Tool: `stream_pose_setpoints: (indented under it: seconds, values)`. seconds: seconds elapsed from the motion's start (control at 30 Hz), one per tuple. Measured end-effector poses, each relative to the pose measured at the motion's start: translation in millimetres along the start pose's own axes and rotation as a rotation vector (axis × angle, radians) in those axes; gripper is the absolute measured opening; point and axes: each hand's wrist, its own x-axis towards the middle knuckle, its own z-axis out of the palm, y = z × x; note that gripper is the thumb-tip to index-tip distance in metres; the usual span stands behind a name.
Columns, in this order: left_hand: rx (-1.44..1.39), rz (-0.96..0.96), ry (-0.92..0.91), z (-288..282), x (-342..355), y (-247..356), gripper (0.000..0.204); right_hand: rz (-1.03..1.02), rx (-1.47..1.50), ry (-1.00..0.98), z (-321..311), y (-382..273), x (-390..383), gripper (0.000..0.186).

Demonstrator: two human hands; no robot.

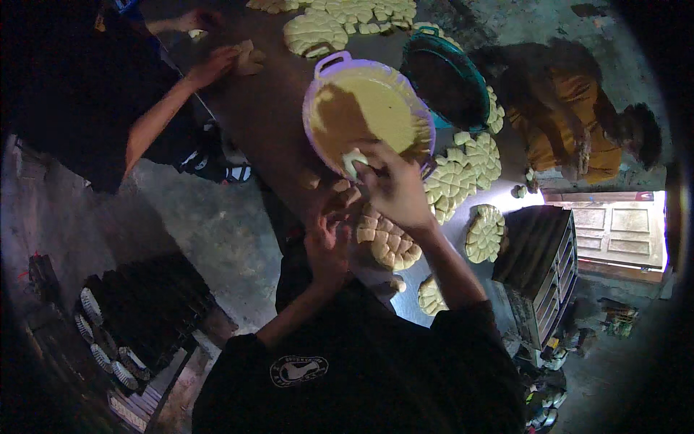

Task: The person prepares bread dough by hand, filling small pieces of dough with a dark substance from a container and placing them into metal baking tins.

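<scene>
My right hand (394, 188) grips a small pale dough piece (354, 163) over the near edge of a lavender basin (334, 59), which holds yellow powder or liquid, I cannot tell which. My left hand (327, 242) is beside it, lower and to the left, fingers curved and apart with nothing visible held. Just right of that hand lies a round cluster of cut dough pieces (390, 242) on the table (246, 101). A loose small piece (397, 286) sits below the cluster.
More dough clusters (463, 173) and a teal basin (477, 76) line the table. A co-worker's hand (213, 69) handles dough at upper left; another person in orange (571, 130) is at right. A dark rack (535, 260) stands right; stacked trays (123, 340) sit lower left.
</scene>
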Motion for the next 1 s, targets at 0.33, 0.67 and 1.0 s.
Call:
stream_pose_setpoints:
  seconds: [0.33, 0.67, 1.0]
  values:
    - [0.221, -0.188, -0.127, -35.9, 29.4, 5.6, 0.03, 0.077, -0.225, -0.114, 40.1, 66.7, 29.9, 0.03]
    - [-0.482, -0.551, -0.262, 27.5, -20.0, 59.6, 0.051, 0.034, 0.906, 0.092, 4.9, 27.0, -105.8, 0.042]
    - [0.048, -0.274, -0.64, 100.4, -125.5, 15.3, 0.052, -0.202, -0.182, 0.406, -77.3, 7.4, -261.8, 0.044]
